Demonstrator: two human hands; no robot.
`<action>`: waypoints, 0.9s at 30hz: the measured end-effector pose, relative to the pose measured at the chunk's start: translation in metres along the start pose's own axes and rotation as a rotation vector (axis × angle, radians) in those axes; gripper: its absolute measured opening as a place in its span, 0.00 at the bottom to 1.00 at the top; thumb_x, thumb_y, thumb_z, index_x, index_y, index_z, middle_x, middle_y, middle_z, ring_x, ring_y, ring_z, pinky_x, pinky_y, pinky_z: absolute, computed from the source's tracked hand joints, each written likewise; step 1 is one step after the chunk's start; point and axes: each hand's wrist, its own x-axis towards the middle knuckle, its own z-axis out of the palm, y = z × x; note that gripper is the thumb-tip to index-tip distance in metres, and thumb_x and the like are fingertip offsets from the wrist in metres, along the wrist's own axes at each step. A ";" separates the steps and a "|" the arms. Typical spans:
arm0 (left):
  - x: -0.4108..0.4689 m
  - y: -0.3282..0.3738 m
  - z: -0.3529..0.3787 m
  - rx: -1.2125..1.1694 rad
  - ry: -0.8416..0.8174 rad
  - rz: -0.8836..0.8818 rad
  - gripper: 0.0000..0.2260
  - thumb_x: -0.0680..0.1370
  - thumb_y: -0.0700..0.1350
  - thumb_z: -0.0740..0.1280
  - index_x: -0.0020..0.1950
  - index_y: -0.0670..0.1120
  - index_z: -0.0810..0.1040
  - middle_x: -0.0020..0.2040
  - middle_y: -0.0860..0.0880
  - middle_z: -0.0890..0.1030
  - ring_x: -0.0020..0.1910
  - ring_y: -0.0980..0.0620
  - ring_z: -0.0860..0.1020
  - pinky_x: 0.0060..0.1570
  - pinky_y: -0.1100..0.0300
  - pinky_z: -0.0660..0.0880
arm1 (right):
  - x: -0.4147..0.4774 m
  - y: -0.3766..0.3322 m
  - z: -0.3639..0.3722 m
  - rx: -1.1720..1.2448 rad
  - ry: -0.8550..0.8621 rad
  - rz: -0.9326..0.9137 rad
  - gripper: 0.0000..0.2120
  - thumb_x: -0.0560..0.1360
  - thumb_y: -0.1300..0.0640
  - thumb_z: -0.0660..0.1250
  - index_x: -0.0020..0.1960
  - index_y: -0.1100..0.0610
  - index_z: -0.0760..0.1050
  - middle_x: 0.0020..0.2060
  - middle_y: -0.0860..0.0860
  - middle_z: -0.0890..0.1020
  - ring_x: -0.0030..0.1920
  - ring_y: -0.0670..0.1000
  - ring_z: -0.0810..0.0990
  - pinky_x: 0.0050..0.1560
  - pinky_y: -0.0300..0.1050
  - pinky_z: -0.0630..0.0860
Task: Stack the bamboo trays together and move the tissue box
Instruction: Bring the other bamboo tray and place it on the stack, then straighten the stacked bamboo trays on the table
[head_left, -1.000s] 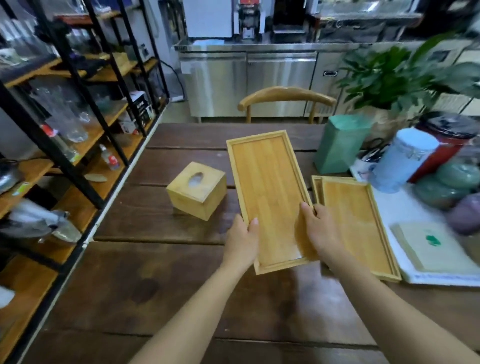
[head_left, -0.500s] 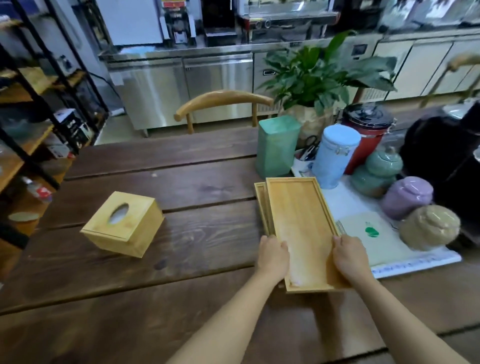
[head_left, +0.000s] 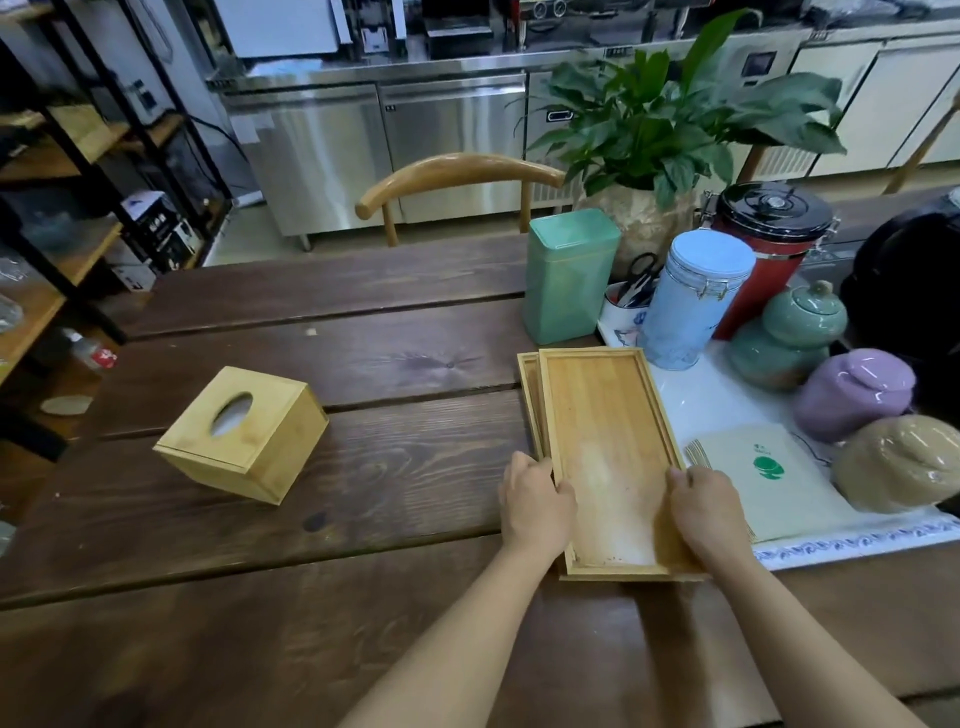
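Two bamboo trays lie one on the other on the dark wooden table (head_left: 363, 519). The upper tray (head_left: 608, 431) sits slightly right of the lower tray (head_left: 529, 395), whose left rim peeks out. My left hand (head_left: 535, 501) grips the trays' near left edge, and my right hand (head_left: 704, 512) holds the near right edge. The bamboo tissue box (head_left: 241, 434), a cube with an oval slot on top, stands apart to the left, untouched.
Right of the trays a white mat (head_left: 717, 405) carries a green tin (head_left: 569, 275), a blue canister (head_left: 693, 299), a red canister (head_left: 763, 244), ceramic jars (head_left: 852, 395) and a napkin pack (head_left: 763, 478). A potted plant (head_left: 660, 130) and chair (head_left: 457, 174) stand behind. Shelving (head_left: 62, 218) lines the left.
Both hands carried the tray from the middle of the table to the right and set it on the second tray. My view turned right, so the tissue box now appears further left.
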 end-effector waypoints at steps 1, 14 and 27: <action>-0.001 -0.001 -0.001 -0.013 -0.017 0.005 0.14 0.79 0.45 0.62 0.62 0.42 0.76 0.54 0.48 0.71 0.57 0.49 0.72 0.60 0.58 0.70 | 0.000 -0.001 0.000 0.004 0.000 0.000 0.17 0.78 0.59 0.55 0.43 0.72 0.73 0.45 0.69 0.77 0.41 0.61 0.72 0.40 0.48 0.64; -0.026 0.007 0.008 -0.688 -0.200 -0.297 0.25 0.81 0.43 0.54 0.75 0.63 0.55 0.75 0.52 0.64 0.71 0.50 0.65 0.72 0.48 0.62 | 0.008 -0.004 0.000 0.066 0.000 0.024 0.11 0.76 0.62 0.59 0.47 0.70 0.74 0.40 0.62 0.76 0.42 0.60 0.72 0.46 0.53 0.69; -0.014 0.013 0.010 -0.738 -0.149 -0.335 0.25 0.81 0.43 0.53 0.75 0.62 0.53 0.76 0.53 0.62 0.71 0.50 0.65 0.72 0.51 0.62 | 0.040 -0.011 0.008 0.056 -0.005 -0.001 0.13 0.73 0.62 0.62 0.40 0.73 0.75 0.38 0.69 0.80 0.37 0.64 0.75 0.36 0.49 0.67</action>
